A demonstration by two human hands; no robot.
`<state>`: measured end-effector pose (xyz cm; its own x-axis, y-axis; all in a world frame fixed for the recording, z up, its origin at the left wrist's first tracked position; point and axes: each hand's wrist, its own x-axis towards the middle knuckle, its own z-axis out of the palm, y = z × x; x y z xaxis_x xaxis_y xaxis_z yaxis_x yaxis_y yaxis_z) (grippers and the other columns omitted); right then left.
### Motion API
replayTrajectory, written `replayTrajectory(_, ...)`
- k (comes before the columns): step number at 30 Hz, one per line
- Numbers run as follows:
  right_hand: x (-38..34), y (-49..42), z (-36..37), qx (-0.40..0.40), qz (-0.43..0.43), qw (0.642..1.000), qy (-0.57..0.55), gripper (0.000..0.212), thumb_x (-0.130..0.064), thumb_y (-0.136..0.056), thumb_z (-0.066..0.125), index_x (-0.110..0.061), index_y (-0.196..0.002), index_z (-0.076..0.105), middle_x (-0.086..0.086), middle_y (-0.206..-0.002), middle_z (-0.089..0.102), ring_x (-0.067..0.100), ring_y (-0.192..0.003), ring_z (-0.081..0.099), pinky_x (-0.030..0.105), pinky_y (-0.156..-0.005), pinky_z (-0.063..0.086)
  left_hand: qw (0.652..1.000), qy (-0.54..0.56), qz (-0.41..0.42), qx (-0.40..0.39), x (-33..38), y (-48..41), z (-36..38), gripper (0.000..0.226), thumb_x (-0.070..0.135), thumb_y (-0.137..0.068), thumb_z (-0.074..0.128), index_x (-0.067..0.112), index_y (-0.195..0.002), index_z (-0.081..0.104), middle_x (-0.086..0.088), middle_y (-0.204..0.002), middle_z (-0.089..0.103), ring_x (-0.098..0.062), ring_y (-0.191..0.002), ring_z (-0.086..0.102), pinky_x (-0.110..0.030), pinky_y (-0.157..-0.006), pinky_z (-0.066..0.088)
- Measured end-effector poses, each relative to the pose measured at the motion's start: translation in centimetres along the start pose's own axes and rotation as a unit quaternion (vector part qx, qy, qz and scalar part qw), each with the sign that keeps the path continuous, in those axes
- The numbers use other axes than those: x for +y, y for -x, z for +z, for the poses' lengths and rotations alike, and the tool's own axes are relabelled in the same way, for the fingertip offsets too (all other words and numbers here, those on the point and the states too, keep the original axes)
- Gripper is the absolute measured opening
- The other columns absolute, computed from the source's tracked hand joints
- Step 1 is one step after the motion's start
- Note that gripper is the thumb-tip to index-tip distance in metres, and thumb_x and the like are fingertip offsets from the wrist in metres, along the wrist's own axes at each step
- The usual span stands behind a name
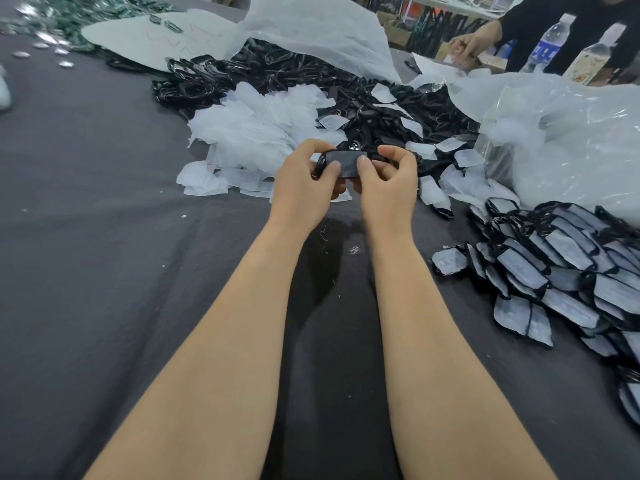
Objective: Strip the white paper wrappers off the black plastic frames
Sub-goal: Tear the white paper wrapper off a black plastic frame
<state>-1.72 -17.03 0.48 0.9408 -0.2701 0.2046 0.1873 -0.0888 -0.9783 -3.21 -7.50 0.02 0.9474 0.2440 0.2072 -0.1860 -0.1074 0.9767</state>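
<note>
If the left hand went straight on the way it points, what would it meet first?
Past the frame the left hand grips, probably the black pile with loose wrappers; depth unclear.

No legible text, brand, number or sign recorded. The blue label (545, 51) on the clear bottle (558, 31) at far right carries white print, too blurred to read. The neighbouring bottle (593, 53) has a pale label (585, 70) with indistinct markings. The white sheet (138, 41) at far left bears undecipherable reddish scribbles (188, 41).
</note>
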Motion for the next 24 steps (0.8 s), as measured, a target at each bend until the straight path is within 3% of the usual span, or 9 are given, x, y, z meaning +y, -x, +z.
replayTrajectory(4,0.05,-0.55,0.08,-0.050,0.089,0.990,-0.097,0.015,-0.007,-0.094,0.056,-0.004,-0.109,0.058,0.006,-0.086,0.063,0.013,-0.073,0.059,0.022,-0.068,0.054,1.000,0.021,-0.016,0.011,0.09,0.03,-0.11,0.015,0.006,-0.095,0.054,0.019,-0.101,0.050,-0.013,-0.086,0.069,-0.010,-0.062,0.066,-0.029,-0.074,0.059)
replayTrajectory(10,0.08,-0.47,0.04,-0.073,0.106,0.988,-0.082,0.015,-0.007,-0.094,0.057,0.001,-0.105,0.061,0.011,-0.088,0.062,0.015,-0.074,0.057,0.025,-0.070,0.051,1.000,0.014,-0.016,0.009,0.00,0.06,-0.20,0.014,0.007,-0.094,0.055,0.018,-0.101,0.050,-0.014,-0.088,0.069,-0.007,-0.059,0.064,-0.027,-0.072,0.059)
replayTrajectory(14,-0.02,-0.47,-0.08,-0.070,0.126,0.984,-0.101,0.001,-0.007,-0.092,0.058,-0.008,-0.091,0.058,0.007,-0.082,0.060,0.012,-0.067,0.056,0.019,-0.060,0.049,1.000,0.002,-0.008,0.004,-0.11,0.06,-0.14,0.015,0.007,-0.094,0.055,0.020,-0.100,0.050,-0.010,-0.087,0.069,-0.002,-0.056,0.063,-0.026,-0.072,0.059)
replayTrajectory(16,-0.10,-0.44,-0.12,-0.063,0.141,0.981,-0.119,0.012,-0.008,-0.092,0.059,-0.014,-0.082,0.056,0.003,-0.074,0.061,0.011,-0.064,0.056,0.017,-0.056,0.048,1.000,0.001,-0.007,0.005,-0.12,0.03,-0.13,0.017,0.007,-0.094,0.055,0.023,-0.098,0.050,-0.009,-0.086,0.069,-0.004,-0.058,0.064,-0.028,-0.073,0.059)
replayTrajectory(19,-0.21,-0.39,-0.22,-0.061,0.141,0.980,-0.125,0.011,-0.011,-0.093,0.059,-0.013,-0.082,0.059,0.002,-0.072,0.062,0.010,-0.063,0.058,0.018,-0.057,0.049,1.000,0.004,-0.009,0.009,-0.13,-0.02,-0.19,0.018,0.007,-0.094,0.054,0.024,-0.096,0.049,-0.011,-0.087,0.069,-0.004,-0.059,0.065,-0.029,-0.073,0.059)
replayTrajectory(21,-0.06,-0.43,-0.14,-0.057,0.107,0.989,-0.080,0.009,-0.012,-0.094,0.057,-0.009,-0.087,0.062,0.005,-0.077,0.063,0.013,-0.069,0.058,0.022,-0.065,0.052,1.000,0.002,-0.011,0.009,-0.19,0.00,-0.12,0.017,0.007,-0.094,0.054,0.023,-0.098,0.049,-0.012,-0.088,0.069,-0.005,-0.060,0.065,-0.029,-0.073,0.059)
replayTrajectory(24,0.36,-0.48,0.14,-0.025,0.006,0.995,0.097,0.017,-0.016,-0.094,0.054,-0.004,-0.095,0.065,0.007,-0.085,0.065,0.019,-0.081,0.060,0.033,-0.077,0.049,1.000,-0.005,-0.008,0.002,-0.26,0.06,0.12,0.019,0.006,-0.094,0.054,0.024,-0.093,0.048,-0.007,-0.080,0.067,-0.009,-0.060,0.064,-0.036,-0.075,0.059)
